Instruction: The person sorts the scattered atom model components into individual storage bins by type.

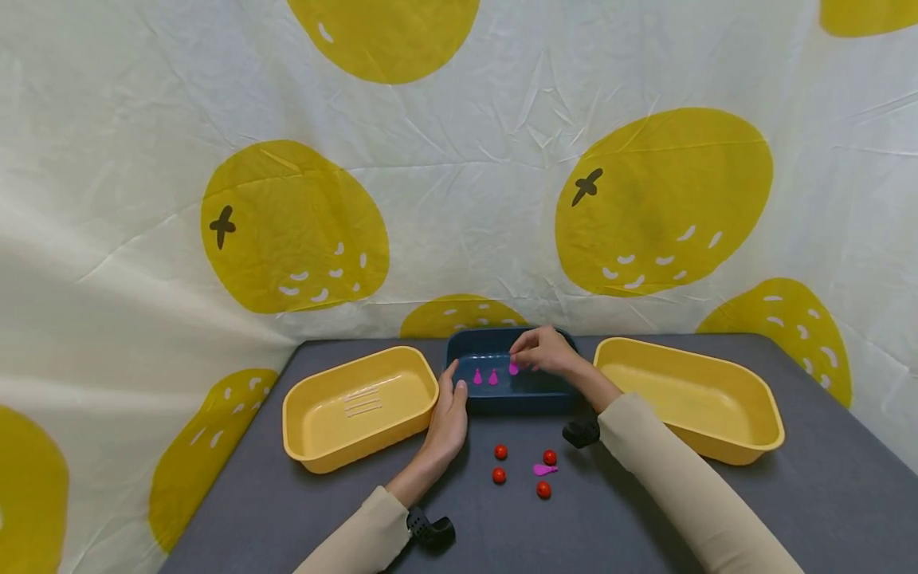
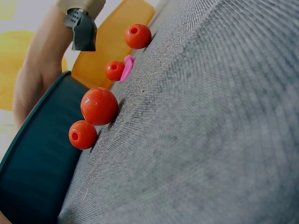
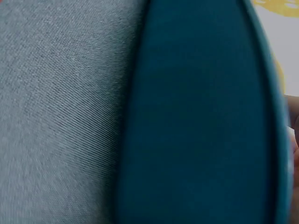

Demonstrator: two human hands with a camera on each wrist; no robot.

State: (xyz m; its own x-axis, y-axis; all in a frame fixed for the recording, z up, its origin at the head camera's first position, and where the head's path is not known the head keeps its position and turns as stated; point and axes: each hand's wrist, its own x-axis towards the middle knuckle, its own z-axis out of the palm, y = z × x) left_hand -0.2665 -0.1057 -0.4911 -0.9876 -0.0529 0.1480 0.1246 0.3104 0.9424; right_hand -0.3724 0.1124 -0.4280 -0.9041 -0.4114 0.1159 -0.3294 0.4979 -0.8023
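Over the dark blue tray (image 1: pixel 512 404), my right hand (image 1: pixel 548 351) pinches a small pink uninflated balloon (image 1: pixel 513 369) between thumb and fingers. Two more pink balloons (image 1: pixel 485 377) lie side by side on the tray floor, left of that hand. My left hand (image 1: pixel 449 414) rests against the tray's left end with its fingers extended. In the right wrist view the tray wall (image 3: pixel 201 116) covers most of the hand. In front of the tray lie several red beads (image 2: pixel 99 106) with holes, and another pink balloon (image 1: pixel 545 470) lies among them.
A yellow tray (image 1: pixel 308 458) holding several thin pale sticks (image 1: pixel 362 402) stands on the left. Another yellow tray (image 1: pixel 688 391) is on the right, partly behind the right forearm. The grey tabletop (image 1: pixel 495 526) ends at a patterned cloth (image 1: pixel 473 231) behind.
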